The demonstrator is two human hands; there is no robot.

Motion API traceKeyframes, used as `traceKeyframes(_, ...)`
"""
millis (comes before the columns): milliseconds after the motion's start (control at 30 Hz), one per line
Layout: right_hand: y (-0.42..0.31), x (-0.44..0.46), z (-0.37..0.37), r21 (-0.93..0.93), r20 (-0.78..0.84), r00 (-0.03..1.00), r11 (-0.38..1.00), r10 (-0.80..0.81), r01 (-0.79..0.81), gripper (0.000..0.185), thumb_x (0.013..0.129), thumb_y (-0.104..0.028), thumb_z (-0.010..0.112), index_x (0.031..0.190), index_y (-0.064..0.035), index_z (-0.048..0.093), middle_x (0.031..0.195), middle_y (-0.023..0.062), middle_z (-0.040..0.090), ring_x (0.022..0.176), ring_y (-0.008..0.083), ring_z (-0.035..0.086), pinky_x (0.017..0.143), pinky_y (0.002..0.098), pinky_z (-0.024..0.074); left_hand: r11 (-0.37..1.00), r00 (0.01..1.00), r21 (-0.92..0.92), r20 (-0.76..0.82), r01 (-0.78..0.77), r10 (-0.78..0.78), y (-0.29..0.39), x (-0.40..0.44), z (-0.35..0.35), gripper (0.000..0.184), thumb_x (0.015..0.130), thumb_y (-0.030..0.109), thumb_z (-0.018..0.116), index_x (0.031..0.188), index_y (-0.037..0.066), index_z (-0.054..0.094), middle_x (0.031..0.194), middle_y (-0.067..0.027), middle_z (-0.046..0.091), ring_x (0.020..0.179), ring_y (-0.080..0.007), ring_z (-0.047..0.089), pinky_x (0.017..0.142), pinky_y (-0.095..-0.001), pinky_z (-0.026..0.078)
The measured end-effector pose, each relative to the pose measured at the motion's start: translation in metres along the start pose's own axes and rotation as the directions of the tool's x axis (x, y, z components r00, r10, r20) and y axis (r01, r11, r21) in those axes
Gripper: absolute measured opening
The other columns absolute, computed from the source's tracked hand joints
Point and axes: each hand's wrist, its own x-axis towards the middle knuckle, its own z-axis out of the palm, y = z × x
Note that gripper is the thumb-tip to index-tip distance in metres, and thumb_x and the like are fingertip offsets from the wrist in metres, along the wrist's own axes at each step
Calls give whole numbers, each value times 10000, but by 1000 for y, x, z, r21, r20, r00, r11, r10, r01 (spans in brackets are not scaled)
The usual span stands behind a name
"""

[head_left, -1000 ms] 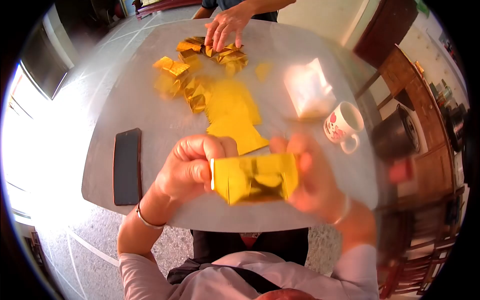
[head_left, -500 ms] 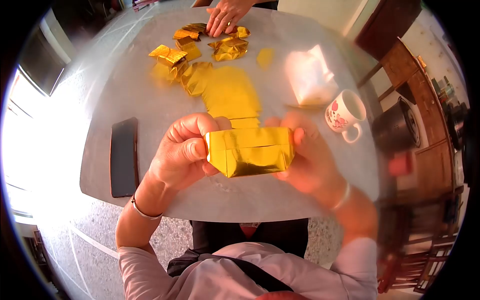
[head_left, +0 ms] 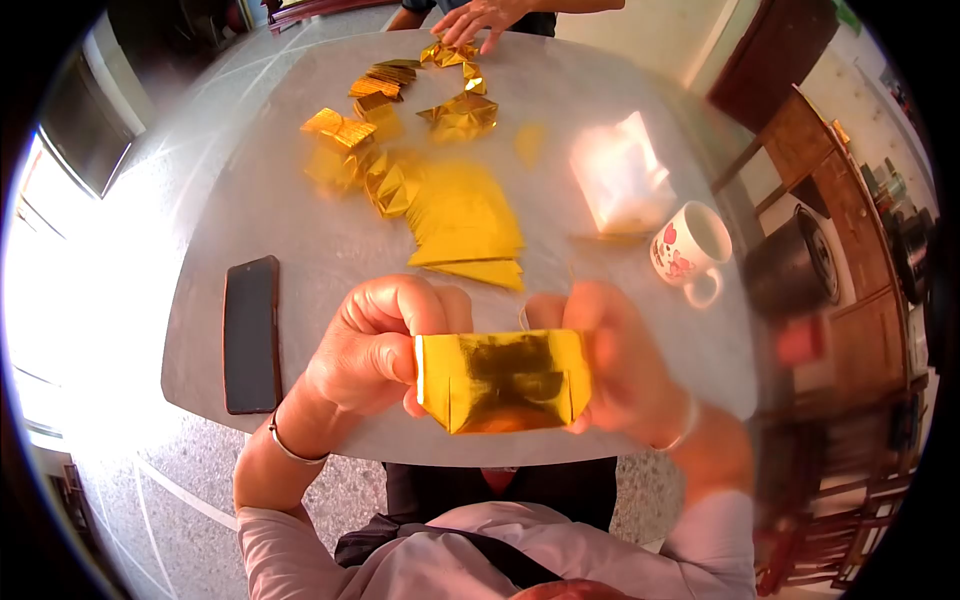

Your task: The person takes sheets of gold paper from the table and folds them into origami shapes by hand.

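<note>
A shiny gold folded paper (head_left: 505, 378), flat-topped with slanted lower corners, is held up above the near edge of the table. My left hand (head_left: 375, 345) pinches its left end between thumb and fingers. At the right end, my right hand (head_left: 625, 360) grips it too, a little blurred. Just beyond my hands lies a fanned stack of yellow-gold paper sheets (head_left: 465, 215). Past the stack's left side sit several folded gold paper pieces (head_left: 393, 183).
A dark phone (head_left: 250, 335) lies on the grey table (head_left: 330, 245) at left. On the right stand a white mug (head_left: 690, 243) with pink-red prints and a crumpled white packet (head_left: 622, 175). Another person's hand (head_left: 480, 20) touches gold pieces (head_left: 450, 54) at the far edge.
My hands and the gold paper sit lower in view, and its facing side now appears tilted, without the earlier horizontal crease. The other person's hand has drawn back toward the far edge.
</note>
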Motion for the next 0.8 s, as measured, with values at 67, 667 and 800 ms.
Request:
traceKeyframes(67,0,1,-3,-259,-204,974,965,-102,47,236,909,-244,579,1020,-46,515,873,86,566,687,183,605,512,284,489,982,997,180,-38,-58,66,3,2,-2,178,849,155,653,853,-8,582,803,-131,557,562,-141,537,500,-231,457)
traceKeyframes(667,-3,18,-63,-820,-468,823,505,-322,-269,176,906,-159,536,979,-18,612,894,19,601,750,72,576,616,204,456,-545,847,836,250,55,469,9,15,-41,84,765,14,679,837,11,636,782,-99,592,659,-226,568,604,-296,462)
traceKeyframes(800,-3,18,-64,-855,-432,834,450,-343,-258,188,909,-158,534,1003,-13,609,898,18,603,762,61,571,625,197,456,-504,815,835,127,219,565,17,16,-52,87,774,23,675,854,6,645,798,-94,612,678,-207,574,625,-282,461)
